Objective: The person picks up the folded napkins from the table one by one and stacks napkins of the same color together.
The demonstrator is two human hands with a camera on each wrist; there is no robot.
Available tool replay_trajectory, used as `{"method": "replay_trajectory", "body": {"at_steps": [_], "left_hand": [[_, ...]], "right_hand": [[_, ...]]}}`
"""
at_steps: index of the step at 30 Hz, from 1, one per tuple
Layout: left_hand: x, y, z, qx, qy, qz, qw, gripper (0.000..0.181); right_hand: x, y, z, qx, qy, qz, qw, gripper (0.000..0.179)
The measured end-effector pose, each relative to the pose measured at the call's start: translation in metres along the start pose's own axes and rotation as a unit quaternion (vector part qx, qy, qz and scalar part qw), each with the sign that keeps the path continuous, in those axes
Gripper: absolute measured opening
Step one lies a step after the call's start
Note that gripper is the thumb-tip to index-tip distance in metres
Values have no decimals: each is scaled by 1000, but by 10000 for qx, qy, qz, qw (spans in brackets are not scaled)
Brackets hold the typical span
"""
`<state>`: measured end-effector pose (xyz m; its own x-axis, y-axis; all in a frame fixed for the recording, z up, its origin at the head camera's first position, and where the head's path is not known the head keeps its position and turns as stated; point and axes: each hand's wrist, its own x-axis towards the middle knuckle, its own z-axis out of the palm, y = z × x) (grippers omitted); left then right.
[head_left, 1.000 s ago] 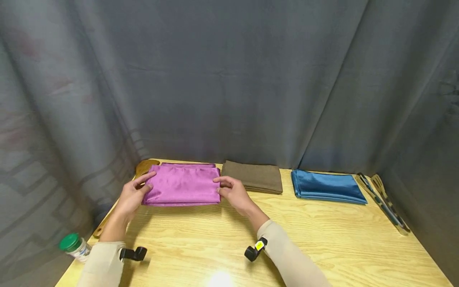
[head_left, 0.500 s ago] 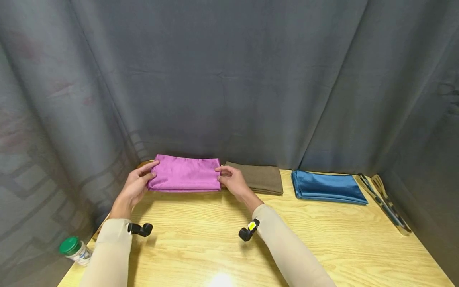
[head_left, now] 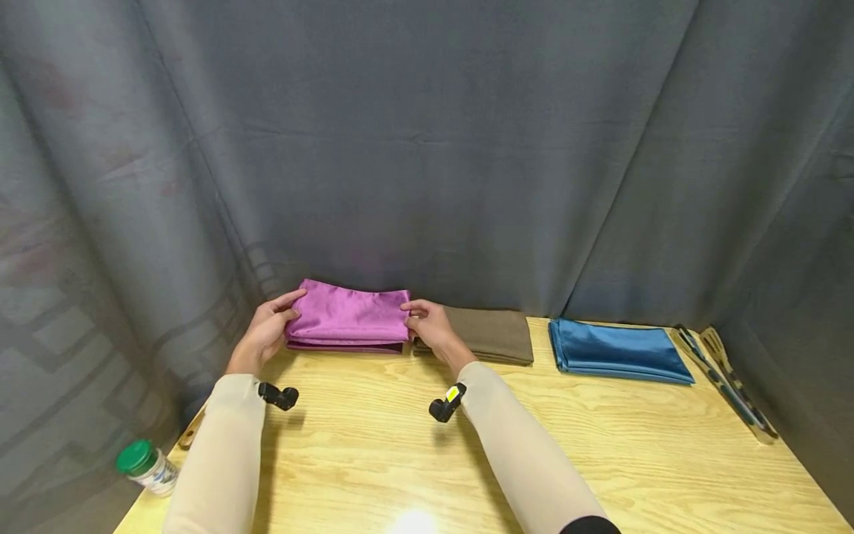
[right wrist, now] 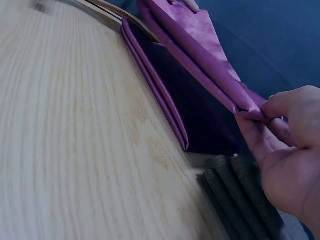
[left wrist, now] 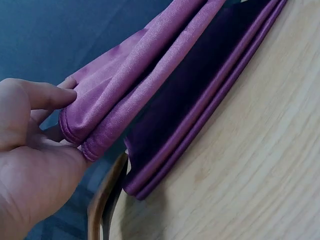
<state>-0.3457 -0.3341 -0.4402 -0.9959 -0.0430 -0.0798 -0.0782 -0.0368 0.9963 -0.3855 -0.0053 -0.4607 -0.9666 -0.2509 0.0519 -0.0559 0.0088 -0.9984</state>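
A folded purple satin cloth (head_left: pixel 353 315) is held up between my two hands. My left hand (head_left: pixel 267 332) pinches its left end, thumb on the near side. At the right end, my right hand (head_left: pixel 430 326) pinches the cloth's edge between thumb and fingers. Beneath it, a second folded purple cloth (left wrist: pixel 165 155) lies on the table, in the shadow of the held one; the wrist views show a gap between them. Just right of my right hand lies a folded brown cloth (head_left: pixel 494 334), partly behind that hand.
A folded blue satin cloth (head_left: pixel 620 350) lies farther right. Beside it, several long utensils (head_left: pixel 727 378) line the table's right edge. A green-lidded jar (head_left: pixel 150 467) stands at the left edge. A wooden utensil (left wrist: pixel 107 195) lies by the purple cloths. Grey curtains (head_left: pixel 427 148) close off the back.
Both hands have carried the held purple cloth away from me, toward the curtain and slightly right. It now hangs above the lower purple cloth, whose front edge shows below it.
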Motion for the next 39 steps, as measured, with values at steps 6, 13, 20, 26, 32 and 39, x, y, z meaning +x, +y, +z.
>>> {"method": "replay_trajectory", "body": {"at_steps": [6, 13, 20, 26, 32, 39], "left_hand": [[4, -5, -7, 259, 21, -15, 9997, 60], [9, -15, -7, 564, -84, 13, 9984, 65], [14, -24, -7, 603, -129, 25, 9981, 66], [15, -30, -8, 662, -81, 65, 9978, 67], [20, -34, -8, 715, -44, 133, 9973, 67], [21, -38, -8, 591, 46, 16, 9982, 66]], "right_hand": [[8, 3, 5, -50, -6, 120, 9999, 34], [11, 13, 8, -103, 101, 415, 9990, 33], [12, 20, 9, -105, 66, 472, 9988, 34], [13, 24, 9, -70, 24, 491, 9988, 34], [13, 25, 10, -189, 22, 351, 9992, 37], [15, 26, 12, -365, -62, 357, 9987, 35]]}}
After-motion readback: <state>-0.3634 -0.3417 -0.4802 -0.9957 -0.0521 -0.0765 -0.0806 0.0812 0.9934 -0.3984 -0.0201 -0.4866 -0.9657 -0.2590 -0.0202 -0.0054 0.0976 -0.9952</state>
